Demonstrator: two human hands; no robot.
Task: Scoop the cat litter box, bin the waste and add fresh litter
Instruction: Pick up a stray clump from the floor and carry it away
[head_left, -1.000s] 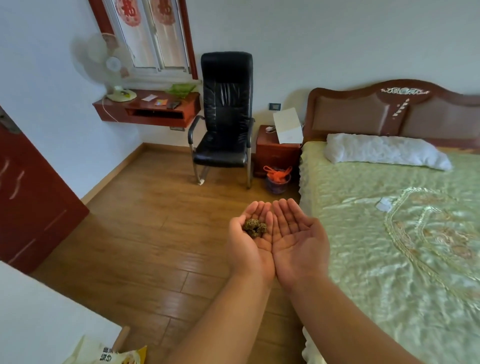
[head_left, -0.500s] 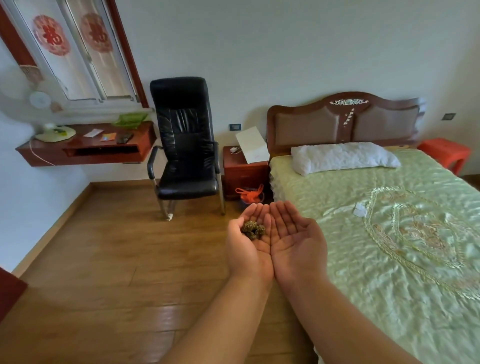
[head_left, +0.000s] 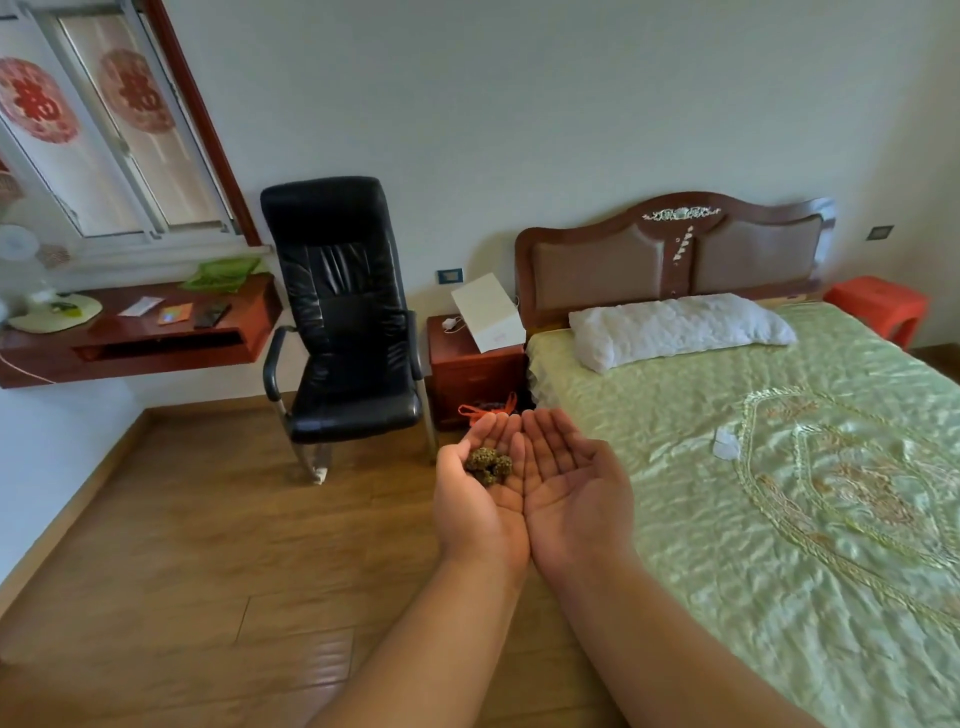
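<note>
Both palms cupped open, left hand (head_left: 480, 499) cradling waste clump (head_left: 488, 464), right hand (head_left: 571, 493) empty; bin (head_left: 485, 410) (orange-bagged) lies just ahead.

head view: worn high | faces forward and down | near cupped hands, bed (head_left: 779, 467) to the right

We see a black leather armchair (head_left: 348, 322) on the brown wooden plank floor (head_left: 182, 545), beside a green quilted bed (head_left: 779, 493) with a carved wooden headboard (head_left: 675, 249).
</note>
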